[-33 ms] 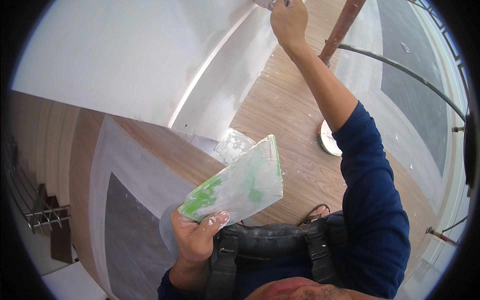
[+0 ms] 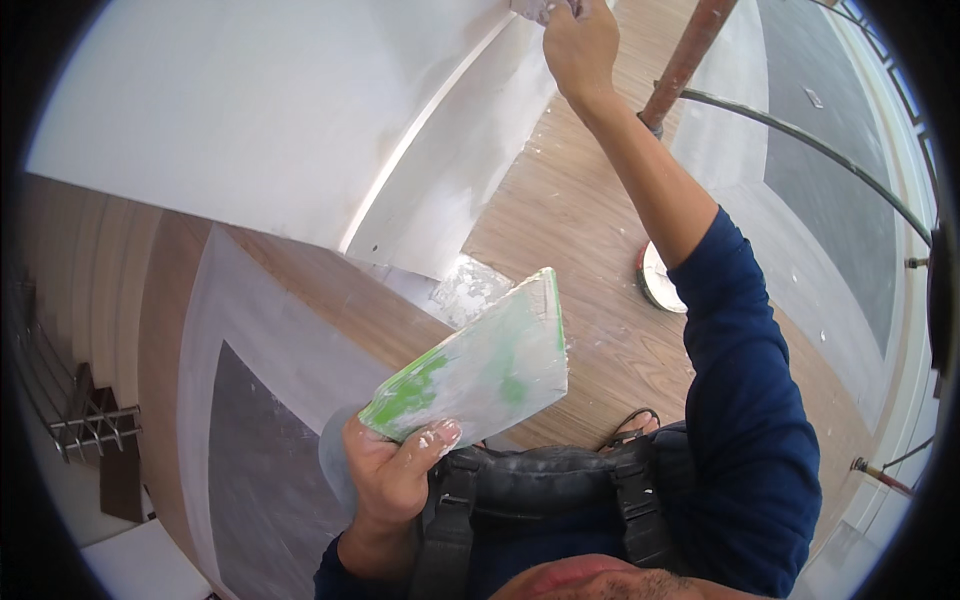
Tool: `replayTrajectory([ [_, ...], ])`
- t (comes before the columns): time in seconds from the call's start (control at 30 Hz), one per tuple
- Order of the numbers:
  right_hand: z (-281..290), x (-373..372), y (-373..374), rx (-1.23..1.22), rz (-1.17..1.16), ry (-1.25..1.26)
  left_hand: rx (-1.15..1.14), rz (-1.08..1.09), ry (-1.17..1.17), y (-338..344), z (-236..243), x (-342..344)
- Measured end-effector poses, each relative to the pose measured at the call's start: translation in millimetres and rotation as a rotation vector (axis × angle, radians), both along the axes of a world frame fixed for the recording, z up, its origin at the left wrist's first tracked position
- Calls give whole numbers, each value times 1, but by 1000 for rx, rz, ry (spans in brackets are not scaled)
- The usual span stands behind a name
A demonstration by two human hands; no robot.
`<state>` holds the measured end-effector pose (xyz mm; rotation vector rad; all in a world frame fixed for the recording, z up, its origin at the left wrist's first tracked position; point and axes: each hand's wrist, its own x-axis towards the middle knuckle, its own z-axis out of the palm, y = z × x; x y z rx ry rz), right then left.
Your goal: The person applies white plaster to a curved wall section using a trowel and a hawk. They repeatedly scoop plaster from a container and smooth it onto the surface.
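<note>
Just left of centre in the lower half of the frame, the left hand (image 2: pixel 388 472) grasps a green board (image 2: pixel 490 355) by its lower left corner. The thumb, flecked with white, presses on the upper face while the other fingers are hidden below, a grip that probably lets the palm carry the weight and leaves most of the broad, paste-smeared face free. The board is held out in front of the body, its far end pointing toward the upper right, likely so that its surface is within easy reach of both hands.

At the top edge of the frame, the right hand (image 2: pixel 584 48) is clenched around a pale, smeared piece (image 2: pixel 540 9). The frame cuts this piece off, so its full shape cannot be told. The arm is stretched out, seemingly because the piece is being used beside the white wall (image 2: pixel 230 110) that fills the upper left.

Right of centre, a round tub (image 2: pixel 660 280) rests on the wood-patterned floor (image 2: pixel 590 345), partly hidden by the blue sleeve (image 2: pixel 750 370); it stands near the person, perhaps for convenience. A white-spattered patch (image 2: pixel 468 288) lies beyond the board, near the wall's foot. Toward the upper right, a reddish pole (image 2: pixel 692 58) slants past the forearm.
</note>
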<state>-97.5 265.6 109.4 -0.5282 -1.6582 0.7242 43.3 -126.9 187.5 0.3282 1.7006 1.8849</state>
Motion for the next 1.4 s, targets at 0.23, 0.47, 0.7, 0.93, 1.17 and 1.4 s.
replayTrajectory([
  [0.23, 20, 65, -96, 68, 428, 133, -39, -55, -19, -7, -7, -6],
  [0.47, 64, 64, 5, 74, 407, 643, 29, -54, -83, 1, -9, -8],
  [0.7, -68, 34, -35, -608, 19, 464, 461, 187, 12, -5, -29, -11],
  [0.93, -85, 43, -29, -450, 121, 254, 425, 427, 45, 6, -5, -27],
  [1.17, -77, 50, -11, -521, 123, 233, 328, 482, -34, 18, -3, -22],
  [1.4, -142, 40, -47, -519, 82, 261, 394, 502, 67, 7, -8, -30],
])
